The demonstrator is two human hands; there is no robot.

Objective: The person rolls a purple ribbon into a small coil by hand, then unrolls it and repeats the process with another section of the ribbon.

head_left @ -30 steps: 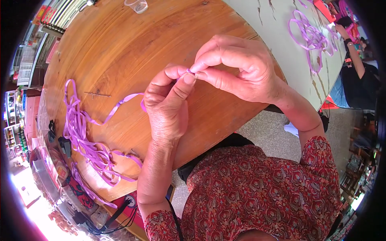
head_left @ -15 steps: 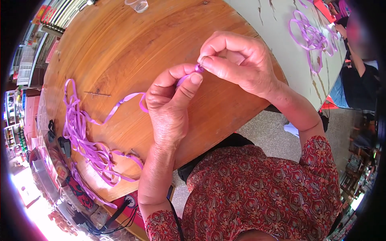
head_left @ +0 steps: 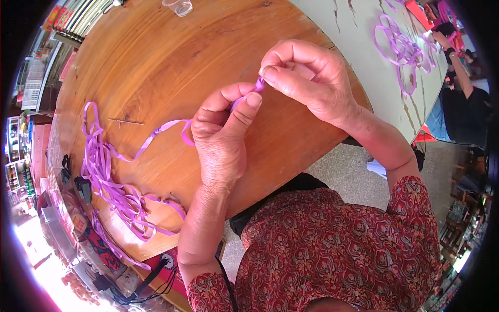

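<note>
Above the wooden table my left hand is closed, its thumb and forefinger pinching a narrow purple ribbon. A small folded or knotted bit of it sticks up past the fingertips. My right hand is closed in a pinch just at that bit; whatever lies between its fingertips is too small to make out. From behind my left hand the ribbon trails left to a loose purple heap along the table's left side. A thin twig-like metal piece lies between the heap and my left hand.
The round wooden table bears a clear plastic cup at its far edge. On a pale table to the right lies another purple ribbon tangle. A person in black is beyond it. Black clips lie at left.
Both hands have shifted very slightly right. The ribbon bit between them now stands more upright, and my right fingertips are a little higher. At far right the other person's arm has moved.
</note>
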